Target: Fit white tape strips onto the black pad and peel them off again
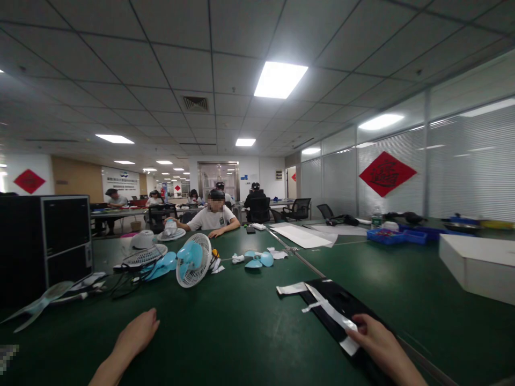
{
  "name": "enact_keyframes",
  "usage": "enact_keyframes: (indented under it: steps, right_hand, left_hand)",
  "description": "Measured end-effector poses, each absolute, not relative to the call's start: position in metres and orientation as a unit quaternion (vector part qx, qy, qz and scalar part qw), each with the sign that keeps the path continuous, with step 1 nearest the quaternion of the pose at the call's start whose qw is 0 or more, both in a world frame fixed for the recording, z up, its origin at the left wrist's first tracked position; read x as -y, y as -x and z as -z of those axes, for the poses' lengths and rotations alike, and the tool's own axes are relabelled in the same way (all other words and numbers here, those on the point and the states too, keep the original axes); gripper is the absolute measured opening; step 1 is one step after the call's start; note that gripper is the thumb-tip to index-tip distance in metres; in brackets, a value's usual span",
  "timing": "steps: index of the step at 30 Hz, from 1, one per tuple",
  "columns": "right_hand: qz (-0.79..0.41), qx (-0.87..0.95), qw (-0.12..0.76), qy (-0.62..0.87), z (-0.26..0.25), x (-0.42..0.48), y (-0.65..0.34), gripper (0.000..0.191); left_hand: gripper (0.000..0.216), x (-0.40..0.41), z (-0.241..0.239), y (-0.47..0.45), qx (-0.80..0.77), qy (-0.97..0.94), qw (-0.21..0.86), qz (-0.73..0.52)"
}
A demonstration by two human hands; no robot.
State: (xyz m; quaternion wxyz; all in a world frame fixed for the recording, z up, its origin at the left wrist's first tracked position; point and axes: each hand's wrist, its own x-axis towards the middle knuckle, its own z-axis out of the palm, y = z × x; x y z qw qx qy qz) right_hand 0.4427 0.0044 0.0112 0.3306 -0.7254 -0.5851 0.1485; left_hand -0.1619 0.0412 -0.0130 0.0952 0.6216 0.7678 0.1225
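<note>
My right hand (372, 338) pinches the lower end of a glossy white strip (332, 312) between thumb and fingers. The strip lies along a flat black item (348, 300), perhaps a pouch or folded sheet, whose exact kind I cannot tell. More white pieces stick out at its upper left end and beneath my thumb. Away to the left, my left hand (139, 329) rests at the green table (225, 332) with its fingers curled in, and no object shows in it. Beyond it stand a white fan grille with blue blades (194, 260) and a loose blue fan blade (258, 259).
A black computer case (66, 236) stands at the left, near cables and fan parts. Across the table a person (216, 217) sits with a hand at another fan. On the right are a white box (478, 265), a blue tray (385, 236) and white sheets (303, 235).
</note>
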Motion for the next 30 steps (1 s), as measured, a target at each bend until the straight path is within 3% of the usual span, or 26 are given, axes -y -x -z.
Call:
enact_keyframes:
  steps: [9, 18, 24, 27, 30]
  right_hand:
    - [-0.291, 0.554, 0.461, 0.63, -0.031, -0.009, -0.415, 0.037]
    - [-0.12, 0.679, 0.461, 0.558, -0.076, -0.009, -0.368, 0.03]
    - [0.079, 0.742, 0.422, 0.515, -0.08, -0.029, -0.344, 0.026]
    - [0.159, 0.786, 0.343, 0.489, -0.057, -0.048, -0.339, 0.026]
    - [0.161, 0.823, 0.247, 0.486, -0.033, -0.056, -0.335, 0.027]
  left_hand:
    - [0.028, -0.035, 0.005, 0.156, -0.769, -0.623, 0.085, -0.116]
    - [0.025, -0.032, 0.001, 0.148, -0.771, -0.626, 0.062, -0.1]
    - [0.026, -0.022, -0.014, 0.137, -0.773, -0.624, 0.079, -0.086]
    - [0.027, -0.021, -0.015, 0.138, -0.774, -0.622, 0.087, -0.083]
    - [0.028, -0.025, -0.009, 0.144, -0.774, -0.617, 0.101, -0.096]
